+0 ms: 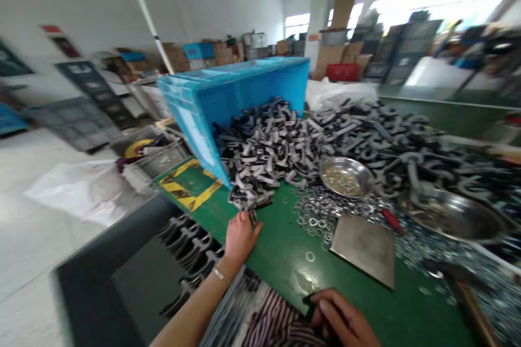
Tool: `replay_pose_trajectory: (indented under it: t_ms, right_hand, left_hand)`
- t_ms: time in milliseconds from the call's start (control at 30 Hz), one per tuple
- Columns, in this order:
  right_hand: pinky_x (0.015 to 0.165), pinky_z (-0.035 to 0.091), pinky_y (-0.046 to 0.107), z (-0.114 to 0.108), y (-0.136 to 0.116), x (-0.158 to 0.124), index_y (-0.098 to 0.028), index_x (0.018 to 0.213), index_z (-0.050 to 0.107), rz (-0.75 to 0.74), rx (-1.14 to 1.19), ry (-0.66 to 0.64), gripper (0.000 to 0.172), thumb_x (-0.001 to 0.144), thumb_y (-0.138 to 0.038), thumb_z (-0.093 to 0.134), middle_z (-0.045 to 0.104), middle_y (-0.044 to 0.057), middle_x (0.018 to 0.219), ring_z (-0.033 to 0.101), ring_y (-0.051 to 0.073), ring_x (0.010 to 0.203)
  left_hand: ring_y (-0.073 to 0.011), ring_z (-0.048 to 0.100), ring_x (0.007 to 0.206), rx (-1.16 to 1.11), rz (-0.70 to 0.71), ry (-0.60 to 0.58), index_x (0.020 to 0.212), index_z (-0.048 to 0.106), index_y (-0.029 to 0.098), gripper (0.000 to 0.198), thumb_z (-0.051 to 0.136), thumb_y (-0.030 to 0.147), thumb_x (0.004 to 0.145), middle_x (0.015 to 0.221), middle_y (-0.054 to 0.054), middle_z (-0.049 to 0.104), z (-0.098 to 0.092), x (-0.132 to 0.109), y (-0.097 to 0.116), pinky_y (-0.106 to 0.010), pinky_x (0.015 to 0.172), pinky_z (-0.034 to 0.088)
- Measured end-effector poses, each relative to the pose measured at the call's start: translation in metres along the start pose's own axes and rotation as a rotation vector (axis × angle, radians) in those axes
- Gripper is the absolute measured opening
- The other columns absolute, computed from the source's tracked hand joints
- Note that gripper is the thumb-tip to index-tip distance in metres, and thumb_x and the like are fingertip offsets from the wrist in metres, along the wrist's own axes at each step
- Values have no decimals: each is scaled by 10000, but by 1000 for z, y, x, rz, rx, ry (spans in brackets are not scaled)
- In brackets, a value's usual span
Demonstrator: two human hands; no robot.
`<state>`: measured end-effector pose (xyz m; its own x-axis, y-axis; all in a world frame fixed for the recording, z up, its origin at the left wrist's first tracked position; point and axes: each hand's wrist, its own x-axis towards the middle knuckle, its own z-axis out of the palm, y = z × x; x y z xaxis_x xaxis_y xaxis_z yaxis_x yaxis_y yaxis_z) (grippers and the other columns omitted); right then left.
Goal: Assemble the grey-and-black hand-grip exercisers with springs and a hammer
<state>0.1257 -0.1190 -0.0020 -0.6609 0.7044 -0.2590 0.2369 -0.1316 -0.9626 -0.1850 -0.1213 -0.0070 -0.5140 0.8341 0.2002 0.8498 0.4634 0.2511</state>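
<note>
My left hand (241,236) reaches to the near edge of the pile of grey and black curved parts (272,152) spilling from a tipped blue crate (248,84). Its fingers are closed around a small dark part (253,218) beside the pile. Near the front edge of the green table (277,249), my right hand (340,317) has its thumb and fingers pinched on a dark part (310,301), mostly hidden by the fingers. Metal rings (321,223) lie in a heap behind the right hand, next to a square metal plate (364,249).
Two metal bowls (347,176) (456,214) hold small pieces. A red-handled tool (393,221) lies behind the plate, and a wooden-handled hammer (468,293) at the right. A dark bin (93,255) with rows of curved parts (191,244) stands left of my lap.
</note>
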Motion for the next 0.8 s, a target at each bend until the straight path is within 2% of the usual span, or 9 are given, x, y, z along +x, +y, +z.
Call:
replay_pose_trajectory:
  t_ms: [133,233,333,433,533,600,667,733,800]
  right_hand:
    - [691,514,290,-41,-5,-20,-256,1024,662,-134,-243,41,364,993,-502,395,725,36,856,666,191,746]
    - [860,511,344,-97,-7,-32,-258,1048,671,-135,-465,249,311,997,-429,416,726,59,997,675,225,930]
    - [912,502,399,-166,-3,-38,-249,1070,664,-125,-624,488,295,974,-425,449,712,79,1064,662,256,990]
    - [914,504,435,-236,8,-49,-235,1079,656,-110,-746,705,304,951,-423,455,705,94,1088,660,275,1006]
    - [791,540,440,-292,20,-64,-200,1049,658,-10,-865,868,330,929,-415,437,718,114,1004,692,278,843]
    - [757,545,438,-317,25,-67,-183,1018,673,7,-984,873,337,924,-380,416,721,131,973,697,286,820]
    - [806,538,417,-333,27,-57,-184,1027,692,-20,-1083,801,333,927,-327,408,718,137,1001,693,286,902]
    - [835,524,379,-343,26,-37,-199,1075,703,-30,-1126,732,334,938,-275,408,711,127,1028,683,264,932]
    - [804,516,351,-350,25,-13,-213,1097,710,-6,-1155,696,338,950,-236,407,702,126,1073,681,247,909]
  left_hand:
    - [-268,630,856,56,110,153,1070,570,109,252,491,308,936,960,-148,648,11,42,32,-355,785,488]
    - [-281,614,902,-60,238,302,1082,590,128,313,525,388,921,967,-136,644,-6,91,44,-388,843,480]
    - [-272,603,926,-393,208,369,1012,599,159,287,593,409,871,928,-99,638,-30,139,65,-423,906,478]
    - [-202,616,801,-1002,88,329,1086,545,182,317,563,432,892,876,-43,626,-47,169,93,-389,820,522]
    - [-139,604,738,-1579,72,125,1149,505,226,314,575,396,895,888,2,600,-52,167,131,-326,739,537]
    - [-95,559,665,-1704,103,-119,1105,538,225,317,667,310,828,859,23,579,-45,148,164,-256,666,513]
    - [-66,484,559,-1570,192,-406,1033,588,195,290,711,243,774,778,32,564,-30,120,203,-204,566,456]
    - [-97,542,596,-1206,422,-666,971,645,180,184,674,207,790,753,12,592,-9,87,246,-231,606,483]
    - [-162,635,836,-819,807,-702,941,690,196,194,619,112,781,948,-37,656,16,55,285,-281,778,513]
